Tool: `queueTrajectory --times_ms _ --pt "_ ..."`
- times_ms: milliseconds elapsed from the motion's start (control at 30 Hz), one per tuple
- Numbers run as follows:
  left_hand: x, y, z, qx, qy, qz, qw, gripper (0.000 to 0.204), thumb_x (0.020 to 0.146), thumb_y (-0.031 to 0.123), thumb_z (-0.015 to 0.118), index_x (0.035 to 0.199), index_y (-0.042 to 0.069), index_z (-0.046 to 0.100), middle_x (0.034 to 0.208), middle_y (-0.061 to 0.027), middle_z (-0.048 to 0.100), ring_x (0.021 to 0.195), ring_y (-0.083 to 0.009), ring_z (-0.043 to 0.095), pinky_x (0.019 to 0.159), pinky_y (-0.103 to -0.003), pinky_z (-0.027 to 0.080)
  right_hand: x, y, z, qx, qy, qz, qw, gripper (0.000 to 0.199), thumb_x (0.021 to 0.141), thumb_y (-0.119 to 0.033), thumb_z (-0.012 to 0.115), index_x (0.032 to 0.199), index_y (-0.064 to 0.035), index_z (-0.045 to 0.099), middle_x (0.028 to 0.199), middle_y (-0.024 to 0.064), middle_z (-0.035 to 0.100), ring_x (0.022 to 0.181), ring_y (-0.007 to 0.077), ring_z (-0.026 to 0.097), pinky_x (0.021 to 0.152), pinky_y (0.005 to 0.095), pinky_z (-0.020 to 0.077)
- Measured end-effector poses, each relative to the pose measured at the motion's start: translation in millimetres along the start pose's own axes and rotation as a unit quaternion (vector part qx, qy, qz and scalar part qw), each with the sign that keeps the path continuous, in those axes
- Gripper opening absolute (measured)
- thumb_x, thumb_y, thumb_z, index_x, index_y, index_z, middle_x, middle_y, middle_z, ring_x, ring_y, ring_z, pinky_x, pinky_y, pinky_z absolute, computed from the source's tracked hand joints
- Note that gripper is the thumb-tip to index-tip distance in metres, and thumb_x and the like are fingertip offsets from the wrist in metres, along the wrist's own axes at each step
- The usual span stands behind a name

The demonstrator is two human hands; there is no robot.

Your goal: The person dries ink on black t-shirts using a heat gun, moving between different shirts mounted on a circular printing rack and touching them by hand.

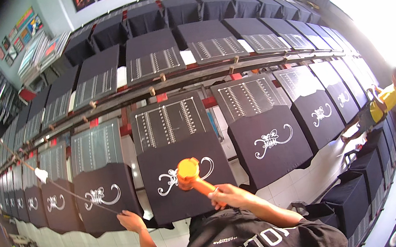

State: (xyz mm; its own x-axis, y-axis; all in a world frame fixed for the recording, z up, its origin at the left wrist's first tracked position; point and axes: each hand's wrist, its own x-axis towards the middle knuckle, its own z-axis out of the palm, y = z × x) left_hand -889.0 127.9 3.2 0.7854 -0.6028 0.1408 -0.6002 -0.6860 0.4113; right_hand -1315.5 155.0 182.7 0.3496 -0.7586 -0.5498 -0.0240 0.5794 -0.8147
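My right hand (228, 196) is closed around the handle of an orange hair dryer (189, 172). Its round head hangs over a black shirt (192, 200) with a white curly print, hiding the middle of that print. The shirt lies flat on a sloping board (173, 121) with white ruler-like markings. My left hand (132, 221), in front of the neighbouring black shirt (106, 214), has its fingers closed on a thin cord (76, 193). The cord rises to the left, past a white lump (41, 175) that may be a plug joint.
Marked boards carrying printed black shirts continue along both sides. Behind a wooden rail (155, 90) stand further rows draped in black cloth (147, 17). A person in a yellow top (387, 102) is at the far right. Black-draped boards (349, 204) stand at the lower right.
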Motion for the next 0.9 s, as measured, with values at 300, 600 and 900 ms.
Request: queueTrajectory --times_ms 300,600,900 --pt "-1.0 10.4 -14.3 -0.06 -0.064 -0.026 0.996 0.054 0.108 0.039 0.03 0.128 -0.008 0.049 0.125 -0.0308 0.059 0.114 -0.0472 0.058 0.095 -0.054 0.047 -13.2 5.5 -17.0 0.098 -0.021 -0.061 0.993 0.038 0.098 -0.037 0.065 0.111 -0.0022 0.057 0.09 0.0007 0.059 0.076 0.0084 0.058 0.064 0.0239 0.0495" --pt "-49.0 1.4 -28.7 -0.167 -0.091 0.078 0.979 0.061 0.107 0.042 0.036 0.131 -0.013 0.047 0.129 -0.0365 0.055 0.121 -0.0482 0.054 0.1 -0.05 0.043 -72.0 10.3 -126.8 0.19 0.144 -0.071 0.969 0.024 0.091 -0.025 0.071 0.098 -0.0053 0.059 0.069 0.0004 0.056 0.057 0.0102 0.055 0.054 0.0257 0.0452" --pt "-197.0 174.9 -91.4 -0.296 -0.051 0.135 0.944 0.025 0.103 0.026 0.052 0.101 0.001 0.05 0.087 -0.0057 0.049 0.077 -0.0166 0.047 0.073 -0.033 0.043 -139.9 20.9 -264.7 0.123 0.105 -0.082 0.983 0.028 0.094 -0.028 0.069 0.106 -0.0048 0.058 0.072 0.0015 0.061 0.062 0.0107 0.061 0.057 0.0246 0.0489"
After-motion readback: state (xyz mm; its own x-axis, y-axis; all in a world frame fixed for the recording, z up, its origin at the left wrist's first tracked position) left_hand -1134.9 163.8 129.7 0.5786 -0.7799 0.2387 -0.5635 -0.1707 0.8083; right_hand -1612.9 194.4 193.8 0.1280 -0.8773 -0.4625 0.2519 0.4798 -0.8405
